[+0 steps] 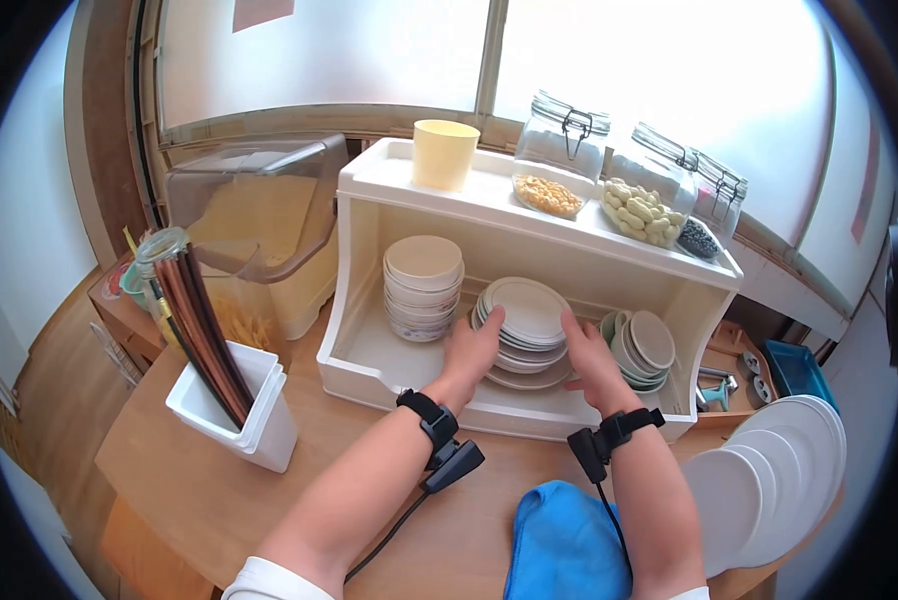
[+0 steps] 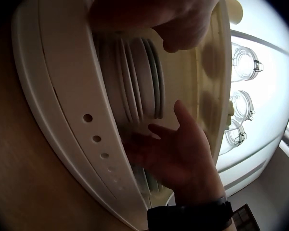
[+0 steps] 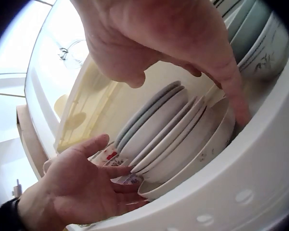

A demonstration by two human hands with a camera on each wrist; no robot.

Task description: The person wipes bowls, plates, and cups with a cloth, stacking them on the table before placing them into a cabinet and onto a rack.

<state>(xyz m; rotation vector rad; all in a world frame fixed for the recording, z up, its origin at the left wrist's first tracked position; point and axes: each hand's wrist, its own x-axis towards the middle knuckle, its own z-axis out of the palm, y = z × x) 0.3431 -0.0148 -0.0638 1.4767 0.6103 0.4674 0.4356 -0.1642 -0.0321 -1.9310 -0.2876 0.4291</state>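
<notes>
Though right-wrist only, plate motif (image 3: pixel 203 156)

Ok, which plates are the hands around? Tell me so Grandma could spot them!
Find the white shelf on the table. Inside, look just right of the tall bowls. The plates are the middle stack, with the left hand and right hand on either side.

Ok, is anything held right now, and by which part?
Nothing looks gripped: the left hand and right hand are open on opposite sides of the middle plates; firm contact can't be told.
</notes>
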